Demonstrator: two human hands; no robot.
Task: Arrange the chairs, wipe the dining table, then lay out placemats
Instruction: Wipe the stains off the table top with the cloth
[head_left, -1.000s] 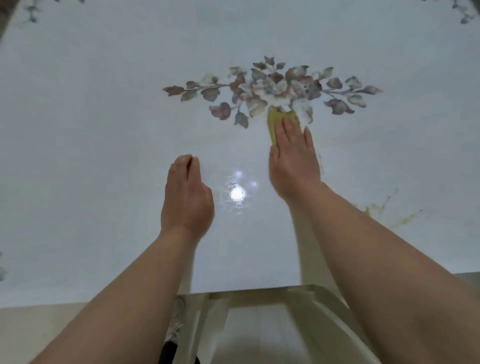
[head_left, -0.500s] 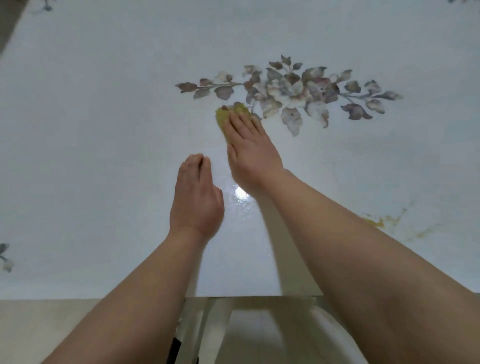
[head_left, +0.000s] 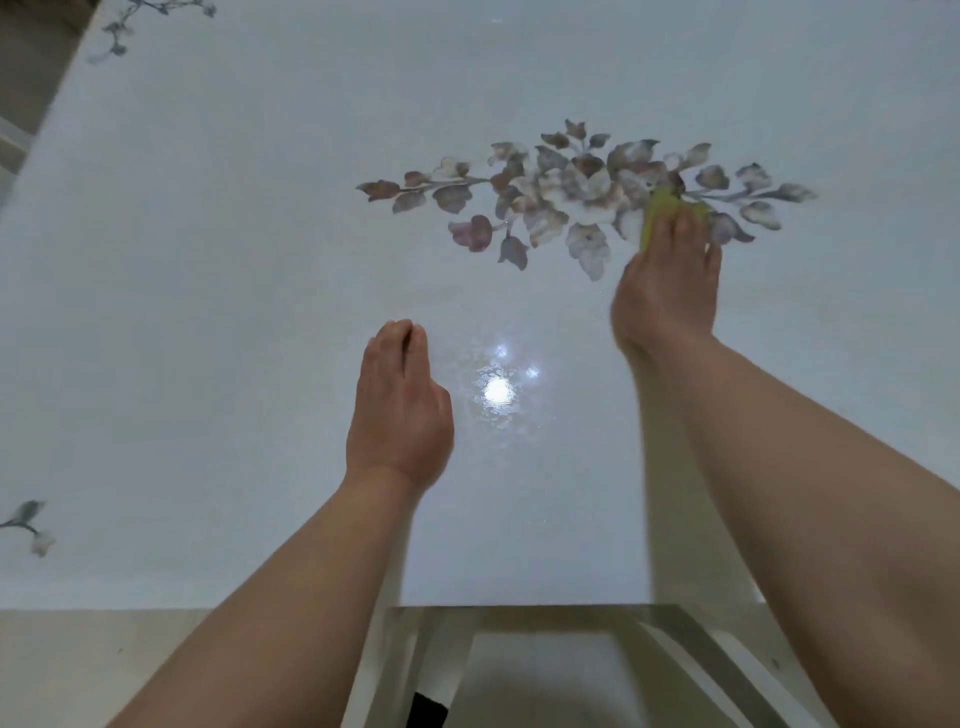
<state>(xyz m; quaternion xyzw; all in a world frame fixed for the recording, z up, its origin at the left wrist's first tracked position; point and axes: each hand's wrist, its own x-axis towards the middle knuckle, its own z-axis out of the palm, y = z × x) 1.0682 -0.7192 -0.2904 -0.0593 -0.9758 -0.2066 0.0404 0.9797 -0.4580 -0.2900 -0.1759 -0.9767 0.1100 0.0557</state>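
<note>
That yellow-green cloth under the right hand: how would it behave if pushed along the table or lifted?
Probably floppy: the cloth bunches unevenly beyond the fingertips of the right hand. Likely light, being small enough to hide mostly under flat fingers. It should slide easily: the table looks glossy, with a bright reflection.

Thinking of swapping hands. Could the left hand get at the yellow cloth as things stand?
Probably yes: only bare table lies between the left hand and the cloth, though the right hand covers most of it.

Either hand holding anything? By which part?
Right hand presses flat on the yellow-green cloth, covering its near part; no curled grip. Left hand rests on the table, holding nothing.
</note>
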